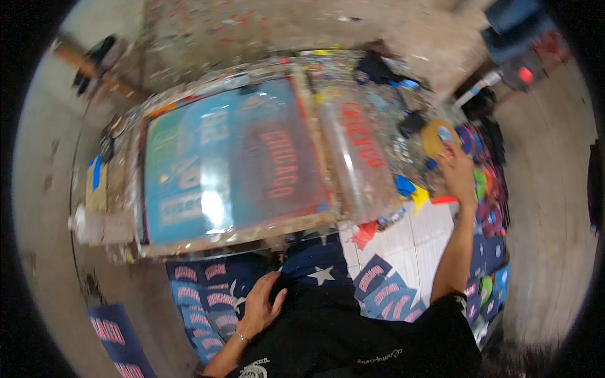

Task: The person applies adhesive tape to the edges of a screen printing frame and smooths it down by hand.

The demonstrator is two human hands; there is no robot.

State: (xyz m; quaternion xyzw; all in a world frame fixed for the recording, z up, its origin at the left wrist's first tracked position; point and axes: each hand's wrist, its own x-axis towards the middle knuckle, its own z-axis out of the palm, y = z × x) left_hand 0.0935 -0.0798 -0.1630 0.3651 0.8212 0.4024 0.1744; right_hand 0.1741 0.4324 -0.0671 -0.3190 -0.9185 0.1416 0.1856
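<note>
My right hand (457, 171) reaches to the far right, with its fingers on a yellow-tan roll of tape (432, 140). Fingers and thumb seem closed on the roll's near edge, though motion blurs them. My left hand (261, 303) rests low in front of me, fingers spread, beside dark blue cloth with a white star (321, 275). It holds nothing that I can see. In front of me lies a screen-printing frame (277, 234) with a blue, shiny mesh (233, 151). To its right is a clear plastic sheet (359, 183) with red lettering.
Dark blue printed pieces (201, 296) lie in rows at lower left; more printed pieces (384, 290) overlap on a white surface (416, 236) at right. A whitish bottle (97, 225) stands at the left. Colourful round items (482, 179) line the right edge. Blue and yellow scraps (413, 192) lie nearby.
</note>
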